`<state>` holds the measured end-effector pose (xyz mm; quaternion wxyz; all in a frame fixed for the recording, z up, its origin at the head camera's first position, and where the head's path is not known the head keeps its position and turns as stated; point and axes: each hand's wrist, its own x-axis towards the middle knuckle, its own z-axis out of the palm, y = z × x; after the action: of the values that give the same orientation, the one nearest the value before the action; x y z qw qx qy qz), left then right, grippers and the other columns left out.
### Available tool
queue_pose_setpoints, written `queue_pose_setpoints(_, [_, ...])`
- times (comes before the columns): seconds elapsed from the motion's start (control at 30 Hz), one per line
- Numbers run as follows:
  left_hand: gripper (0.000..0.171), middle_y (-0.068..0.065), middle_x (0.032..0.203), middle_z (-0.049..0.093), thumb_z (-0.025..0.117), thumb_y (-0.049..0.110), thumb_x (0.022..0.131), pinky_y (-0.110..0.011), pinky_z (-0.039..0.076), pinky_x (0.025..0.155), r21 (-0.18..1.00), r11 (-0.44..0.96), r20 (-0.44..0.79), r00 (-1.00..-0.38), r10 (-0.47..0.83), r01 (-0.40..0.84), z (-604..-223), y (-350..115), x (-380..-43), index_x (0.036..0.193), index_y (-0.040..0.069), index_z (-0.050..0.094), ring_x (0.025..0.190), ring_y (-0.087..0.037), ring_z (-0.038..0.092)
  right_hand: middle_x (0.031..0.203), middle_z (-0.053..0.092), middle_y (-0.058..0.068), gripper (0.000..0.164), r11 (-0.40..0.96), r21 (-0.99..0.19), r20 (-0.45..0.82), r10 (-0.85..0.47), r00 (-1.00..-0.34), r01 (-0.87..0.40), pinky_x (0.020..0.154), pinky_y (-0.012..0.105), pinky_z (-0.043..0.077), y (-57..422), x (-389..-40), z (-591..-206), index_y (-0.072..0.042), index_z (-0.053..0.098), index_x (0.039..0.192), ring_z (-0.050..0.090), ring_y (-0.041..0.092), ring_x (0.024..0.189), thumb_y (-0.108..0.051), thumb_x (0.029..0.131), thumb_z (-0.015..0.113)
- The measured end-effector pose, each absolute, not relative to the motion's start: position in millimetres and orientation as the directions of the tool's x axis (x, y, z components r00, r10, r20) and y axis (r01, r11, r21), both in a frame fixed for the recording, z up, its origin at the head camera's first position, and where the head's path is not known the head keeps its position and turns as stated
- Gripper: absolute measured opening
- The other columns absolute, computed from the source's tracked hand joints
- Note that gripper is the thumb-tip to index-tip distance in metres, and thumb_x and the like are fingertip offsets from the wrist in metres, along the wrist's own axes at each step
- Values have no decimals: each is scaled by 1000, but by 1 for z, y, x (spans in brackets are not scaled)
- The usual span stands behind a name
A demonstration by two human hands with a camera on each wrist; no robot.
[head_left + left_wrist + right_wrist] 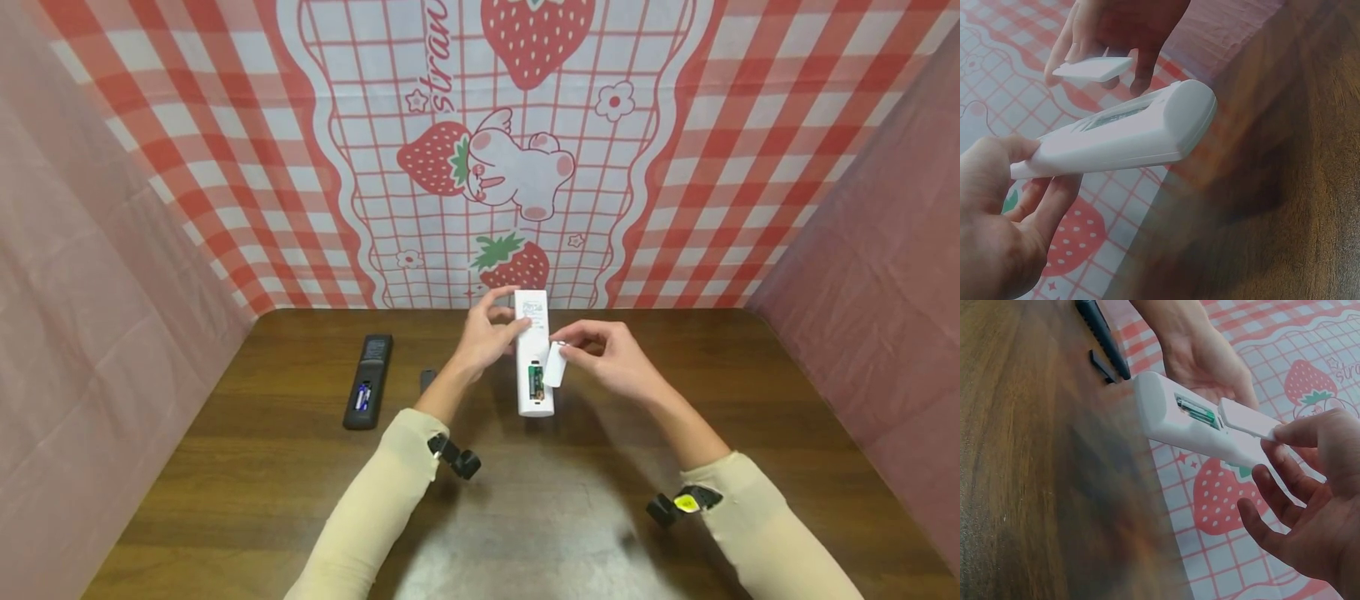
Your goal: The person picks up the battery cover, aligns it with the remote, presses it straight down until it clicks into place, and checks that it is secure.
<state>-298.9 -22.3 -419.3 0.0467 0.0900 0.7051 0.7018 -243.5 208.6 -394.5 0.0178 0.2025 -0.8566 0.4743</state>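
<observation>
My left hand [486,337] grips a white remote control [531,342] by its upper part, thumb on the back face and fingers round the far side. The remote's back faces up, and its battery compartment lies uncovered with green batteries [1196,412] inside. Between thumb and fingertips my right hand [611,358] pinches the white battery cover [555,364], just right of the compartment. In the left wrist view the cover [1094,69] hangs above the remote [1110,137], with a gap between them.
Left on the wooden table [285,483] lies a black remote control [368,379], its compartment uncovered with blue batteries [363,397] in it. A small black cover [427,380] lies beside it, partly behind my left forearm. A checked strawberry cloth [360,208] hangs behind the table.
</observation>
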Motion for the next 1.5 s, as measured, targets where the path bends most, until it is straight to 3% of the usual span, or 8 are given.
queue_pose_setpoints(0.1, [67, -27, 131, 74, 76, -2, 102, -41, 75, 75, 998, -7, 65, -980, 190, 65, -420, -23, -299, 164, 13, 54, 80, -13, 73, 117, 82, 25, 21, 457, -809, 230, -334, -914, -370, 77, 21, 61, 207, -244, -397, 3, 81, 124, 74, 29, 92, -5, 105, 75])
queue_pose_setpoints(0.27, [67, -27, 129, 75, 76, -2, 102, -36, 74, 72, 997, -10, 74, -979, 189, 73, -421, -25, -299, 164, 13, 55, 80, -13, 74, 116, 83, 25, 20, 440, -811, 247, -341, -907, -386, 76, 22, 61, 205, -243, -401, 3, 81, 123, 72, 16, 88, -4, 105, 75])
queue_pose_setpoints(0.37, [67, -28, 130, 75, 76, -2, 102, -42, 75, 76, 997, -12, 79, -978, 194, 78, -420, -25, -298, 165, 11, 53, 80, -12, 74, 117, 83, 25, 21, 437, -811, 248, -346, -905, -389, 76, 22, 60, 203, -243, -403, 3, 81, 123, 71, 11, 89, -5, 105, 74])
queue_pose_setpoints(0.57, [66, -29, 131, 75, 76, -1, 103, -55, 75, 85, 997, -21, 83, -976, 200, 80, -421, -25, -298, 164, 11, 54, 80, -12, 75, 117, 83, 25, 19, 428, -817, 248, -343, -906, -386, 78, 22, 61, 200, -243, -406, 3, 81, 122, 73, 16, 90, -4, 106, 74])
queue_pose_setpoints(1.07, [67, -29, 135, 73, 76, 1, 104, -58, 74, 90, 998, -9, 70, -975, 212, 70, -420, -22, -296, 166, 12, 52, 82, -14, 75, 112, 83, 24, 18, 418, -817, 251, -361, -898, -396, 75, 22, 59, 196, -238, -412, 4, 82, 118, 70, 13, 85, -3, 104, 75])
queue_pose_setpoints(1.33, [66, -26, 131, 75, 76, 2, 104, -45, 75, 80, 997, 1, 71, -976, 207, 73, -421, -20, -296, 165, 12, 53, 82, -14, 74, 105, 82, 22, 18, 423, -819, 239, -363, -901, -388, 79, 25, 61, 196, -237, -415, 5, 81, 118, 68, 9, 86, -3, 103, 75])
queue_pose_setpoints(1.5, [63, -25, 129, 75, 76, 2, 104, -47, 75, 82, 997, 3, 69, -977, 203, 71, -420, -19, -295, 162, 16, 57, 87, -16, 73, 103, 81, 22, 17, 419, -822, 235, -368, -900, -386, 79, 26, 62, 196, -237, -416, 5, 81, 118, 68, 8, 86, -2, 103, 75])
